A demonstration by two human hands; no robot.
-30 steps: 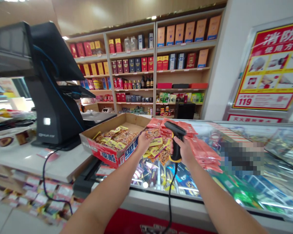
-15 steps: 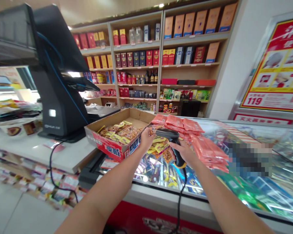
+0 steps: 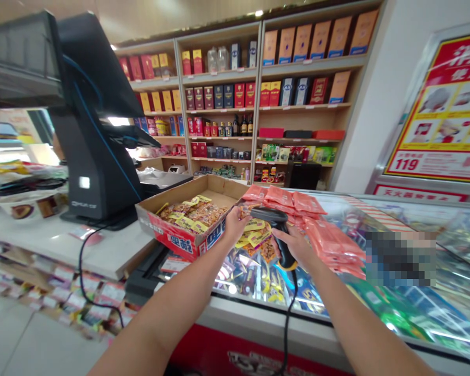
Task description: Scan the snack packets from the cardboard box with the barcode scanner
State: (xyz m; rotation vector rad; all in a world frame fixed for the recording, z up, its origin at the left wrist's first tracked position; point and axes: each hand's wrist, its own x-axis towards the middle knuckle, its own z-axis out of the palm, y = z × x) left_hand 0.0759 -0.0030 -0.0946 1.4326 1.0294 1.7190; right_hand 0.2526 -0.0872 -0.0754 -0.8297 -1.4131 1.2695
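Note:
My right hand [image 3: 293, 245] is wrapped round the grip of a black barcode scanner [image 3: 272, 214] with yellow trim, its head turned left toward my other hand. A black cable runs from the scanner's base down over the counter front. My left hand [image 3: 235, 225] is closed by the scanner's head, its fingertips on a small snack packet [image 3: 245, 210], mostly hidden by the hand and the scanner. Below both hands, yellow-labelled snack packets [image 3: 258, 237] lie on the glass counter. Left of my left hand stands an open cardboard box [image 3: 180, 243] holding several similar packets.
Pinkish-red packs [image 3: 331, 240] are stacked on the glass counter right of the scanner. A black checkout terminal [image 3: 102, 167] stands on the white counter [image 3: 113, 253] at left, its cable hanging over the edge. Behind are shelves [image 3: 219, 109] of boxes and bottles.
Both hands and the scanner stay nearly in place. The view shifts only slightly, and the scanner's cable hangs a little further left.

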